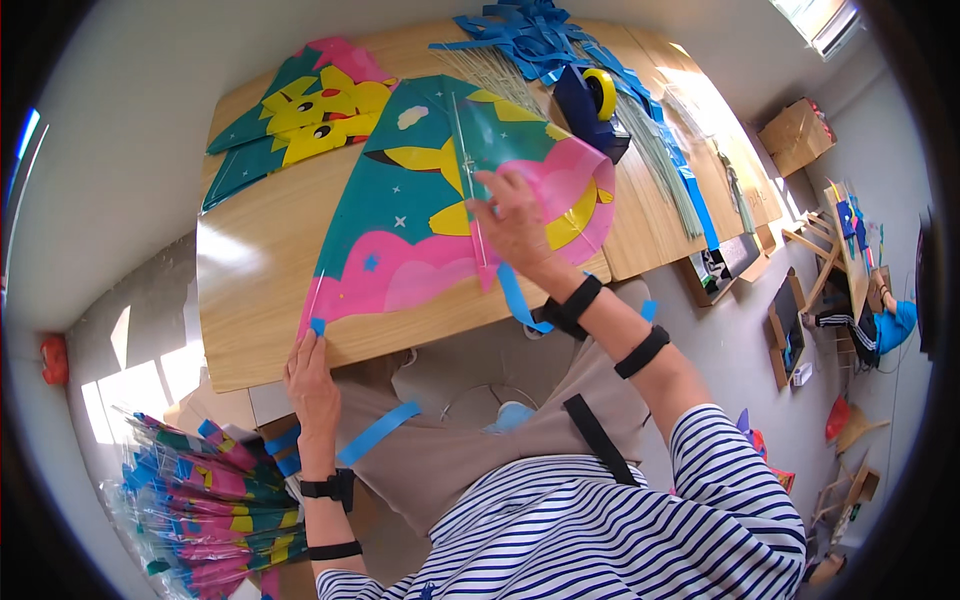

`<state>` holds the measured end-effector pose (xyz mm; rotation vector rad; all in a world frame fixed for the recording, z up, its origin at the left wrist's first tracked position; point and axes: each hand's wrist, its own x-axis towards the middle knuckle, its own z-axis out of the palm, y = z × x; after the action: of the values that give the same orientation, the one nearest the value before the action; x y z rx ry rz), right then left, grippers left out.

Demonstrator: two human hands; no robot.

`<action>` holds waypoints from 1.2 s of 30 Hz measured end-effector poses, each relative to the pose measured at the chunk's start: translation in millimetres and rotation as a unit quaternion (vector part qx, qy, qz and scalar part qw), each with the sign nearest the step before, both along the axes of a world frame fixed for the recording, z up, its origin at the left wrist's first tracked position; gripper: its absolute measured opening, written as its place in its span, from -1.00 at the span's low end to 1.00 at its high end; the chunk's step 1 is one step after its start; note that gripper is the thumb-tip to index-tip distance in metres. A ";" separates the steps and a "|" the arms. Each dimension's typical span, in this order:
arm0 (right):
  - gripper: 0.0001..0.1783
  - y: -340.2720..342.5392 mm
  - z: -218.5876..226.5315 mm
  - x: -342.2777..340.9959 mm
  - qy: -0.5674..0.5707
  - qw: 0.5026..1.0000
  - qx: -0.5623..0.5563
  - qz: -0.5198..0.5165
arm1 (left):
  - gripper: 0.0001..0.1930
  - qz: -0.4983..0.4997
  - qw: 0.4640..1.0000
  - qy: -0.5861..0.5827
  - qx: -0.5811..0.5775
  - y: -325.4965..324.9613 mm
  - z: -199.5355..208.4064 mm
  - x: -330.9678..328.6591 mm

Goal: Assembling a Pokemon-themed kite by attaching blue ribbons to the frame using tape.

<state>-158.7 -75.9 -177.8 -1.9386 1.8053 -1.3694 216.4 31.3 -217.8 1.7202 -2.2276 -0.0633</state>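
Note:
A kite sheet in green, pink and yellow lies across the table's near half, its wide lower edge toward me. My left hand pinches its near left corner, where a small blue tab sticks up from the fingertips. Over the middle of the sheet, my right hand has bent fingers, with thumb and index tips apart beside the thin pale rod running down it. Whether those tips touch the rod, I cannot tell. Below that hand a blue strip hangs at the table's edge.
Folded kites lie at the far left. A blue tape dispenser, thin rods and a heap of blue strips are behind and right. Finished-looking kites pile up at lower left. A co-worker sits far right.

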 end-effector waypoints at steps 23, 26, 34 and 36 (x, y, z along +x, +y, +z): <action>-0.76 -69.0 41.0 -274.4 -0.353 0.869 0.259 -0.229 | -0.53 -0.002 0.998 0.031 0.062 -1.8 11.0 -4.6; -0.79 -63.5 45.9 -269.5 -0.394 0.863 0.239 -0.207 | -0.53 0.000 0.997 0.038 0.066 -1.0 10.2 -3.8; -0.85 -38.0 28.6 -278.0 -0.484 0.845 0.183 -0.134 | -0.50 -0.002 0.997 0.045 0.061 -1.3 9.2 -2.8; -0.80 -32.0 22.9 -277.8 -0.479 0.849 0.187 -0.119 | -0.49 -0.003 0.997 0.043 0.061 -1.3 8.5 -2.3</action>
<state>-436.5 -107.9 -154.9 -0.6119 1.5945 -1.4899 214.1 29.9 -209.3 1.7373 -2.2064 -0.2752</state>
